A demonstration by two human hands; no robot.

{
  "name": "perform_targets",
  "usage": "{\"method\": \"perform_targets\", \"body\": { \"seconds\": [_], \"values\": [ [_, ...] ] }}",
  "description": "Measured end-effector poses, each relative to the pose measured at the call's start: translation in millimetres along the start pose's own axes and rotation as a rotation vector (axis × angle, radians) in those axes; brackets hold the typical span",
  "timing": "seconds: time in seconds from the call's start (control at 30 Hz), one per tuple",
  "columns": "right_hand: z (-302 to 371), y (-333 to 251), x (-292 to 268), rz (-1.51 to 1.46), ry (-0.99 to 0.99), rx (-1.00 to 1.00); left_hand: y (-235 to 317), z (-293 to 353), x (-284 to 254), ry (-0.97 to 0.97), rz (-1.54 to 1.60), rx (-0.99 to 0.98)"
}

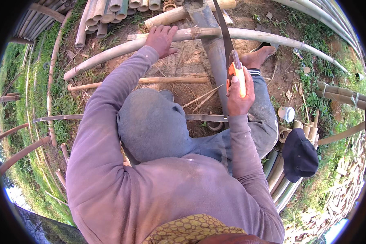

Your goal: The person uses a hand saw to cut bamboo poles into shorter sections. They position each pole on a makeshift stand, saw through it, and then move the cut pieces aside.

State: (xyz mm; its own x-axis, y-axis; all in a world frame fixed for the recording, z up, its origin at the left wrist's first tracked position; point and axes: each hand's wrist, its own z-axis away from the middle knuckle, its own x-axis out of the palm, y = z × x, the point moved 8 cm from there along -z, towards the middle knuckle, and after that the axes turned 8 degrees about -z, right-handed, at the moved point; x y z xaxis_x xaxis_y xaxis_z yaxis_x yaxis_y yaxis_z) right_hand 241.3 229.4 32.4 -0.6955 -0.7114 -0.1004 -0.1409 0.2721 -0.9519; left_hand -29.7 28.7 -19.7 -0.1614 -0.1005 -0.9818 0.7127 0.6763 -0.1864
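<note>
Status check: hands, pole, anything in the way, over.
Left hand on the pole. Right hand gripping the saw. Pole lying across a thicker pole. Possibly in the way: a foot close by, right of the saw.

Bamboo pole (209,32) with a smooth, dull-sheened skin and a rough raised joint; saw (227,37) with a dark, flat metal blade and a glossy plastic-looking handle (241,76). The shirt (166,191) is soft, matt cloth, the trousers (152,126) matt cloth with a dusty, worn look, and the hat (299,156) dark, matt fabric. The bucket (286,114) looks like smooth plastic, the ground (183,61) rough, dry earth.
</note>
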Motion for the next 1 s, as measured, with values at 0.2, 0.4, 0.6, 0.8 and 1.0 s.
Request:
{"method": "perform_targets", "body": {
  "seconds": [0.2, 0.4, 0.6, 0.8, 1.0],
  "values": [
    [-9, -9, 9, 0.006, -0.016, 0.043, -10, -33, 28, -0.179, 0.058, -0.089],
    [69, -25, -39, 0.058, -0.041, 0.148, -16, -28, 36, -0.185, 0.058, -0.109],
    [21, -16, -8, 0.092, -0.049, 0.039, -6, -30, 30, -0.207, 0.101, -0.099],
    [-13, 4, 1, 0.051, -0.051, 0.056, -22, -40, 27, -0.262, 0.080, -0.129],
    [78, -44, -54, -0.016, -0.039, 0.152, -20, -40, 24, -0.295, 0.085, -0.093]
  ]
}}
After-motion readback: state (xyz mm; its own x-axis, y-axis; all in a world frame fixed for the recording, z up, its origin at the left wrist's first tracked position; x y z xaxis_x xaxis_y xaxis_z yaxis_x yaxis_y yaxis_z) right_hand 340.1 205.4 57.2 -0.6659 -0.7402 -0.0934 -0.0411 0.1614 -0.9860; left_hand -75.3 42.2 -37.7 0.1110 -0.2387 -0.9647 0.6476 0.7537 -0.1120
